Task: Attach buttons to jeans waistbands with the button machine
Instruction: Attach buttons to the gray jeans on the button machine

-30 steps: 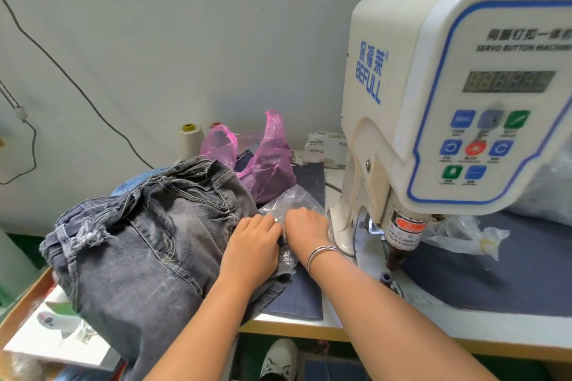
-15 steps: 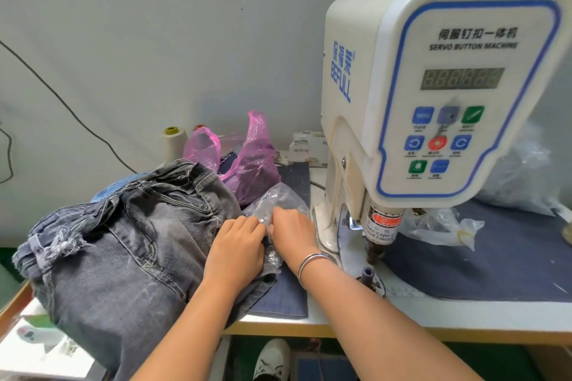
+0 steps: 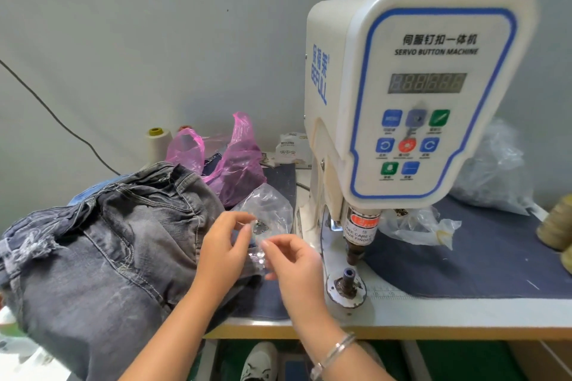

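Now, hands: both raised over the desk (image 3: 433, 309) edge, between the jeans (image 3: 102, 244) and the machine (image 3: 411, 96).
Left hand (image 3: 224, 252): its grip is narrow, thumb and forefinger pinching the clear bag (image 3: 269, 210) at its near edge.
Right hand (image 3: 294, 266): fingers curled, tips drawn together close to the bag's lower edge; whether this grip holds plastic or a button I cannot tell. A metal bangle (image 3: 335, 349) sits on the wrist.
Clear bag: crumpled, lifted just above the dark cloth (image 3: 483, 260), a small dark item showing through it near the left fingertips.
Jeans: grey, washed, heaped at the left end of the desk and hanging over its front edge; the waistband lies on top toward the back.
Machine: white with blue trim, marked SERVO BUTTON MACHINE, its head above the lower die (image 3: 346, 280); nothing lies between them.
Pink bag (image 3: 238, 164): behind the jeans, beside a thread cone (image 3: 158, 145).
More plastic (image 3: 418, 229): crumpled clear wrap on the cloth, right of the machine head.
Below: a white shoe (image 3: 260, 362) under the desk.
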A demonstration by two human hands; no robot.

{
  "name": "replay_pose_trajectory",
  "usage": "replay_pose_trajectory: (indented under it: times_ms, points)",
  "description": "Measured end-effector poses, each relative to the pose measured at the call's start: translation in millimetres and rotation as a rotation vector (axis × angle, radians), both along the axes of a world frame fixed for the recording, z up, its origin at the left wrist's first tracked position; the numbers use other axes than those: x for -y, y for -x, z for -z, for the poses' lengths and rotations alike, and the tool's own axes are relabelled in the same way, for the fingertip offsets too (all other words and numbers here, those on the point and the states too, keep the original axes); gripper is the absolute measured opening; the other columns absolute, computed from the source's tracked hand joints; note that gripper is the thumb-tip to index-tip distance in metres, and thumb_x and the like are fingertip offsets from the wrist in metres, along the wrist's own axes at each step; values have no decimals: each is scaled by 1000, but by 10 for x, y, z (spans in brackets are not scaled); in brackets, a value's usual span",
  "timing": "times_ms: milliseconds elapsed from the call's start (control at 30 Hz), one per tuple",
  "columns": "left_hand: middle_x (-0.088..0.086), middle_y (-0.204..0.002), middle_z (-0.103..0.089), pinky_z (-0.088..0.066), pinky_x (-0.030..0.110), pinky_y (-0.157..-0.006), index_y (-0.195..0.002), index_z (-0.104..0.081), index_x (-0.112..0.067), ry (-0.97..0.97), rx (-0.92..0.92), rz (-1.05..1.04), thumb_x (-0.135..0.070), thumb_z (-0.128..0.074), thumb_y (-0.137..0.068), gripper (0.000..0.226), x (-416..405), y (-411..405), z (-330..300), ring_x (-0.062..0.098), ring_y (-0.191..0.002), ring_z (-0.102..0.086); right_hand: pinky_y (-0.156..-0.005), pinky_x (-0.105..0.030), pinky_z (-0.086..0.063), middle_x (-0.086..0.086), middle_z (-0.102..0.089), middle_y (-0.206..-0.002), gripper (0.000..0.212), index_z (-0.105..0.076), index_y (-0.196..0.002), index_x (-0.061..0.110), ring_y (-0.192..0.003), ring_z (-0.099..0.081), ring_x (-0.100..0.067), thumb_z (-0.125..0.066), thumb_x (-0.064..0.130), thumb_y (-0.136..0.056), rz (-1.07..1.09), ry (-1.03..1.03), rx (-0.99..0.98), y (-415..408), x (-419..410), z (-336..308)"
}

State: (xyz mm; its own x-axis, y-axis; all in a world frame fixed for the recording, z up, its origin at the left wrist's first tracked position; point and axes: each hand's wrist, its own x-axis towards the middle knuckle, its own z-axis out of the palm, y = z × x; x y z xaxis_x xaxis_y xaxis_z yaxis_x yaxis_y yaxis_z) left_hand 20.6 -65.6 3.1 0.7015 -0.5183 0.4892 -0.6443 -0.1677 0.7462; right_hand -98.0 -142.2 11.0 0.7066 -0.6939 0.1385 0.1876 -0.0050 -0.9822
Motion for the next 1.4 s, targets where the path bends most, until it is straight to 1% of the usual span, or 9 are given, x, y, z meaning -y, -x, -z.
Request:
replay_pose_trajectory:
  times_ms: [100,267,467,633,900,1133,1233,1333,1400]
  points:
    - [-9,-77,-64,-44,13,-66,-82,-63,-31,143,-314,203,-43,-58,-81,13,29,308,-95,2,-70,-58,-51,-20,-50,-2,-68,-68,12,-73,-77,21,-59,-62,-11,-69,13,-85,-14,-84,11,341,33,6]
    - [-7,-66,-65,-42,13,-53,-73,-69,-28,-120,-561,494,-25,-63,-92,20,142,741,-90,-1,-56,-55,-49,-19,-49,-5,-66,-64,17,-73,-77,28,-52,-58,-11,-68,13,-84,54,-69,-72,768,154,123]
    - [5,-83,-70,-45,17,-52,-84,-75,-17,-187,-1087,642,-40,-69,-83,24,205,954,-120,9,-67,-62,-59,-11,-48,14,-68,-66,30,-71,-74,39,-66,-63,-7,-72,10,-78,152,300,-119,1003,400,203]
    - [8,-93,-71,-48,16,-51,-92,-75,-11,-15,-1304,652,-31,-82,-72,29,292,1039,-95,10,-69,-65,-61,-12,-49,12,-70,-70,32,-74,-82,41,-69,-65,-8,-71,9,-80,117,289,-115,1026,505,226]
    - [11,-89,-72,-53,18,-65,-83,-75,-12,65,-1211,613,-25,-77,-76,15,433,996,-92,13,-79,-69,-43,-18,-42,-2,-57,-51,12,-71,-83,32,-42,-48,-7,-63,37,-76,28,172,-64,991,660,191]
    - [15,-91,-73,-56,22,-64,-90,-70,-5,137,-1271,467,-19,-74,-77,20,439,924,53,18,-78,-72,-44,-21,-49,-6,-67,-67,9,-68,-85,11,-50,-61,-17,-61,9,-90,88,-64,-53,982,824,274]
    - [10,-86,-71,-56,21,-63,-89,-69,-7,170,-1251,446,-20,-72,-78,17,420,931,89,15,-72,-69,-48,-21,-50,-5,-66,-67,14,-69,-83,15,-53,-61,-17,-59,8,-90,83,-63,-13,1030,823,304]
    - [0,-77,-70,-53,18,-62,-85,-73,-17,101,-959,358,-18,-69,-86,4,381,824,68,10,-68,-66,-48,-18,-46,0,-61,-63,23,-70,-80,27,-51,-53,-11,-59,10,-91,138,-27,-23,1054,918,324]
    - [-7,-77,-71,-51,15,-62,-85,-72,-25,-10,-643,234,-15,-64,-91,14,365,667,25,4,-70,-66,-46,-15,-41,4,-57,-59,23,-69,-80,29,-49,-47,-6,-60,12,-91,169,16,-100,1008,1017,329]
